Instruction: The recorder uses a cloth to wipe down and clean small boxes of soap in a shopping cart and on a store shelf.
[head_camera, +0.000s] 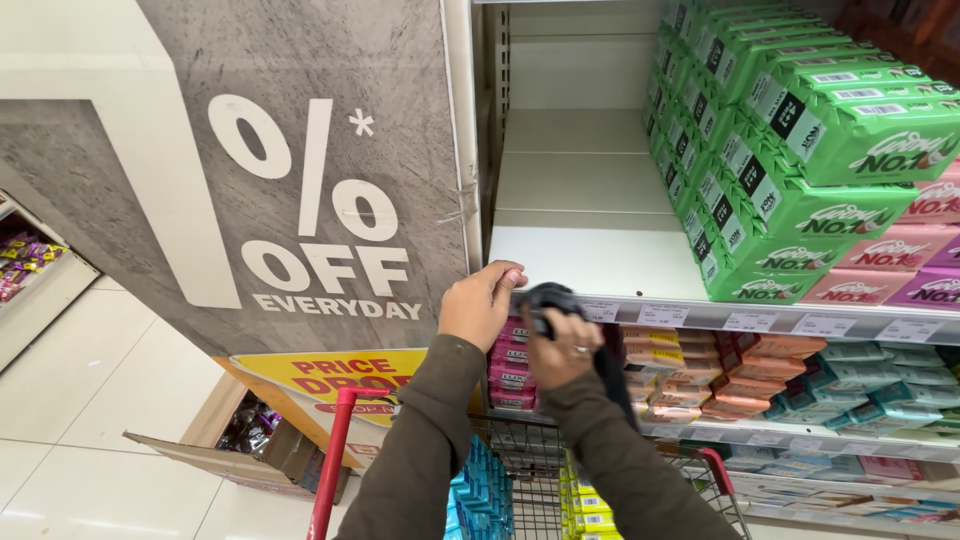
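Note:
My left hand (478, 303) rests with its fingers curled over the front left corner of a white shelf (590, 262). My right hand (562, 350), a ring on one finger, grips a dark cloth (552, 298) bunched against the shelf's front edge; a strip of the cloth hangs down past my wrist. The left part of the shelf is bare. Stacks of green soap packs (790, 150) fill its right part, with pink and purple packs (900, 262) beside them.
Lower shelves hold orange, teal and pink soap bars (720, 380). A red-handled wire cart (520, 470) with blue and yellow packs stands below my arms. A grey discount panel (300, 170) rises at the left, with an open cardboard box (250, 450) on the tiled floor.

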